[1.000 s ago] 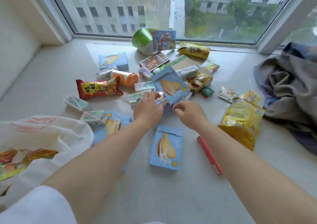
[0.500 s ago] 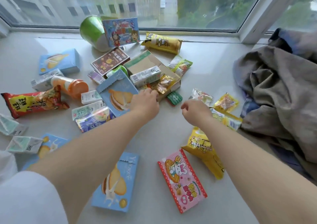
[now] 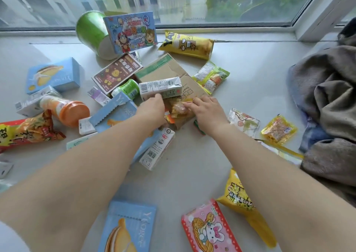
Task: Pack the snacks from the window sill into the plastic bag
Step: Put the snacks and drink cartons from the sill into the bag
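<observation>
A: Step? Your left hand (image 3: 152,110) and right hand (image 3: 207,110) pinch a small snack packet (image 3: 179,108), mid-sill (image 3: 250,74), atop the cardboard box (image 3: 169,72).

B: Gathering. Next, lift it; plastic bag unseen.

Both hands — left (image 3: 152,110), right (image 3: 207,111) — meet on a clear-wrapped snack packet (image 3: 178,108) atop the flattened cardboard box (image 3: 169,72); their grip seems partial, fingers blurred.
</observation>
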The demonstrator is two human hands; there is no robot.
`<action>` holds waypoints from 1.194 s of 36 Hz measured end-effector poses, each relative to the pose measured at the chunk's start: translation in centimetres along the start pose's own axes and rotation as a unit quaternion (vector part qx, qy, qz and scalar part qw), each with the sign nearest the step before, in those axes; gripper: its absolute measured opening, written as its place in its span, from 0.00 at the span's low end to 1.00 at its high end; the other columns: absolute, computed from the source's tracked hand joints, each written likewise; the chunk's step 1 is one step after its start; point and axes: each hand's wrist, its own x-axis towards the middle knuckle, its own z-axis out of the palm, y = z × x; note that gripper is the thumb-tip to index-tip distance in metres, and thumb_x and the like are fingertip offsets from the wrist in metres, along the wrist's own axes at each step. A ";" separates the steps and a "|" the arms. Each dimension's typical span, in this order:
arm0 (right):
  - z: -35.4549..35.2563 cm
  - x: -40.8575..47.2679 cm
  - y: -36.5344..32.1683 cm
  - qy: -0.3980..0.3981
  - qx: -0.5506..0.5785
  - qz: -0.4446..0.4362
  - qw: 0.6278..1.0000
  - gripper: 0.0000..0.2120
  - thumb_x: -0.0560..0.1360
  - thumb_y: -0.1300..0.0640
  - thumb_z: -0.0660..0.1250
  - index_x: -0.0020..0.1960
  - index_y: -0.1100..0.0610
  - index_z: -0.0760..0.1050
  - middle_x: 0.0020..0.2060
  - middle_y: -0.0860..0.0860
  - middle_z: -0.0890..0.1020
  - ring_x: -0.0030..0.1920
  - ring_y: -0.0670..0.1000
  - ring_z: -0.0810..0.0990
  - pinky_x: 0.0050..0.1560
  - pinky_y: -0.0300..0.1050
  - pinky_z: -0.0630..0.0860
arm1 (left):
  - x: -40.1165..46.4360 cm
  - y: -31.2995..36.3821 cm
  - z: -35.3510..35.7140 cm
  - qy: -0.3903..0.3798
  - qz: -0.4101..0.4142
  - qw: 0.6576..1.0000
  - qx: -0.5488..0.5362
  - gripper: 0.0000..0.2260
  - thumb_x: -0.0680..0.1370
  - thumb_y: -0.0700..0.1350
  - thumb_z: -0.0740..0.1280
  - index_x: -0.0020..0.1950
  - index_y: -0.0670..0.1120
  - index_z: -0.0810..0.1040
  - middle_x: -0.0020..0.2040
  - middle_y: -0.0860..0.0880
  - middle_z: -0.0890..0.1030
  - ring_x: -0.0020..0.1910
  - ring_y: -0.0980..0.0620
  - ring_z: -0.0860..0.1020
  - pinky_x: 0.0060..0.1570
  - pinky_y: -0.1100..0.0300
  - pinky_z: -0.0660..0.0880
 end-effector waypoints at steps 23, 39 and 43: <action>-1.4 -6.8 13.4 0.061 0.344 0.539 0.766 0.22 0.76 0.48 0.61 0.63 0.64 0.72 0.63 0.62 0.74 0.64 0.61 0.71 0.61 0.49 0.69 | -1.9 12.6 0.8 0.010 0.024 0.969 -0.244 0.34 0.75 0.63 0.63 0.68 0.40 0.60 0.57 0.41 0.76 0.53 0.41 0.77 0.47 0.53 0.73; 4.9 -10.0 13.6 0.092 0.329 0.520 0.783 0.18 0.76 0.55 0.66 0.65 0.52 0.71 0.66 0.56 0.60 0.62 0.60 0.67 0.63 0.49 0.66 | -0.7 20.5 9.4 -0.075 0.122 0.980 -0.141 0.25 0.77 0.56 0.64 0.71 0.51 0.63 0.72 0.42 0.54 0.68 0.40 0.63 0.68 0.50 0.61; 3.9 -9.8 12.8 0.109 0.402 0.504 0.757 0.35 0.71 0.60 0.72 0.73 0.50 0.60 0.65 0.57 0.63 0.60 0.60 0.73 0.64 0.48 0.67 | -1.2 20.2 9.2 -0.103 0.112 0.979 -0.138 0.28 0.75 0.59 0.66 0.73 0.53 0.62 0.65 0.41 0.63 0.58 0.41 0.74 0.58 0.52 0.73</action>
